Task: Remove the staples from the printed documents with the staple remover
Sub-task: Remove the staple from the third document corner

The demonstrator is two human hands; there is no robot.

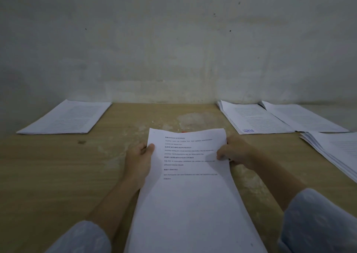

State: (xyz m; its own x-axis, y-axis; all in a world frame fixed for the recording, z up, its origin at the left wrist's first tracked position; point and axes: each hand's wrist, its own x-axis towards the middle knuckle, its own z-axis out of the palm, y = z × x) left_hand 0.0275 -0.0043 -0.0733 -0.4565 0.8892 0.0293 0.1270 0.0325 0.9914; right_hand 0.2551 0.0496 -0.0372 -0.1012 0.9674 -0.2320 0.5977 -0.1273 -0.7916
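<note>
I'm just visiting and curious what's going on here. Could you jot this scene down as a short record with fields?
Held document: printed document, raised over the wooden table
Left hand: grips its left edge
Right hand: grips its right edge
Left pile: one stack flat on the table
Right piles: three stacks
Small red thing: behind the held sheet, unclear
Staple remover: not identifiable

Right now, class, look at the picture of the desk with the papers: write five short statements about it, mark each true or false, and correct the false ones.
1. Both hands hold the printed document. True.
2. The left hand holds a staple remover. False: it grips only the document's left edge.
3. One paper stack lies far left on the table. True.
4. The right hand rests flat on the table. False: its fingers pinch the document.
5. The held page is blank. False: it carries printed text.
</note>
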